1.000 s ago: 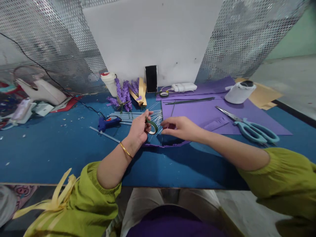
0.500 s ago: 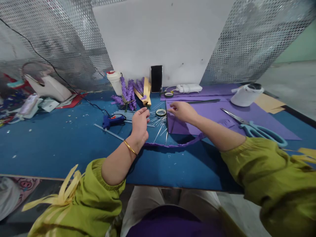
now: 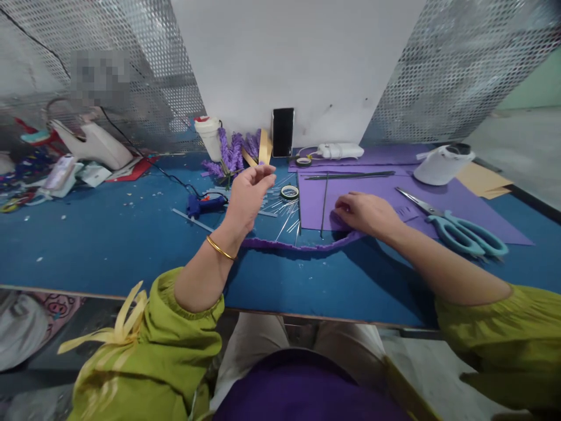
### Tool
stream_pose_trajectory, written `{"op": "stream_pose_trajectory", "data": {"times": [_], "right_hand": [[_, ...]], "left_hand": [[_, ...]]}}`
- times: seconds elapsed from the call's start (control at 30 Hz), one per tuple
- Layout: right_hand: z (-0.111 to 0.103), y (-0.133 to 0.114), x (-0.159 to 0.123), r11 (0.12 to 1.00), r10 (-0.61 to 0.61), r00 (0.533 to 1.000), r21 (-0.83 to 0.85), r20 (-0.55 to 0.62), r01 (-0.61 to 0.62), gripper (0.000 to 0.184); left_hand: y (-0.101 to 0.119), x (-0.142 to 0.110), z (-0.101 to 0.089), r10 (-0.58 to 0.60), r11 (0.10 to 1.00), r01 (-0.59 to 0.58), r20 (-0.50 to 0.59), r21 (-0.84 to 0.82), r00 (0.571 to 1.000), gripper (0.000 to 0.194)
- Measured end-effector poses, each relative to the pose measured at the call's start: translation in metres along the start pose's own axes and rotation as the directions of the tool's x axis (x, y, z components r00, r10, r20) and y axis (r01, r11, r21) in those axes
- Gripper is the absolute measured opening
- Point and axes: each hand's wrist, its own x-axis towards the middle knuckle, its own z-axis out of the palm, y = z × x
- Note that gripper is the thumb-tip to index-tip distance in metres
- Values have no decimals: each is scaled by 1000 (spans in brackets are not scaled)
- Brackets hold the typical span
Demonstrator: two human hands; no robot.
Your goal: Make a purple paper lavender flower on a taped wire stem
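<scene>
My left hand (image 3: 250, 196) is raised above the blue table (image 3: 109, 245), fingers loosely curled and apart, with nothing visible in them. Just beyond it lie a small green tape roll (image 3: 289, 192) and a fan of thin silver wires (image 3: 284, 213). My right hand (image 3: 366, 213) rests on the near edge of a purple foam sheet (image 3: 372, 196) with its fingers curled down; what they pinch is hidden. A thin dark stem (image 3: 324, 202) lies across the sheet just left of that hand. A purple fringed strip (image 3: 298, 245) curves along the table in front.
A blue glue gun (image 3: 204, 206) lies left of the wires. Teal scissors (image 3: 464, 231) sit on the sheet at right. At the back are purple foam flowers (image 3: 232, 155), a white cup (image 3: 209, 135), a phone (image 3: 283, 131), dark stems (image 3: 350, 175) and a white container (image 3: 442, 164).
My left hand set the green tape roll down on the table and rose empty. My right hand reached to the back, then came back to the sheet's near edge; a dark stem now lies beside it.
</scene>
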Motion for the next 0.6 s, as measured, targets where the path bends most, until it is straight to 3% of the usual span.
{"op": "stream_pose_trajectory", "data": {"times": [0.1,0.2,0.3,0.4,0.53,0.6], "right_hand": [[-1,-9,-2,993,104,994,51,-24,-103,40],[0,-31,6,972,227,972,53,54,-229,45],[3,-47,18,962,256,959,65,124,-265,36],[3,-43,26,953,250,951,126,182,-275,26],[-13,-18,16,925,237,936,233,260,-299,19],[-26,-9,-3,912,243,949,286,199,-294,19]], "left_hand": [[4,1,-5,193,959,-212,116,186,974,12],[6,-5,-8,279,818,-354,224,454,934,14],[10,-22,-12,205,640,-393,346,661,916,14],[9,-48,-20,113,498,-418,421,760,900,15],[-3,-75,-38,87,373,-401,398,837,913,19],[-13,-82,-48,85,330,-400,396,855,915,22]]}}
